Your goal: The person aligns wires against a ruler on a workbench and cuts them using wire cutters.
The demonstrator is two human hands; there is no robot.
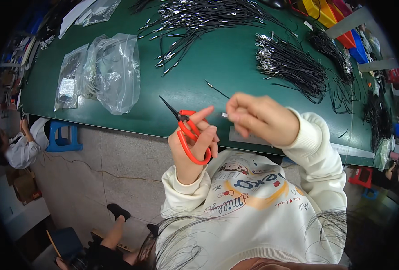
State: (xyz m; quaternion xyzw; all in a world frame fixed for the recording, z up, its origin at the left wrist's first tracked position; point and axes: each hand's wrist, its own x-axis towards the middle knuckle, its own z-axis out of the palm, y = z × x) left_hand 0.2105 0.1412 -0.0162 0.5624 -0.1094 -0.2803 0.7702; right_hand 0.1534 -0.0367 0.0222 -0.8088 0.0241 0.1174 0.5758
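Left grip holds red-handled scissors; right grip seems, through blur, pinched on a black cable. Best angle the blades away from that pinch.

Just beyond the red-handled scissors, a hand could pass over green tabletop. Left of them a clear plastic bag bars the way, farther beyond a heap of black terminal-ended cables, and to their right the right hand.
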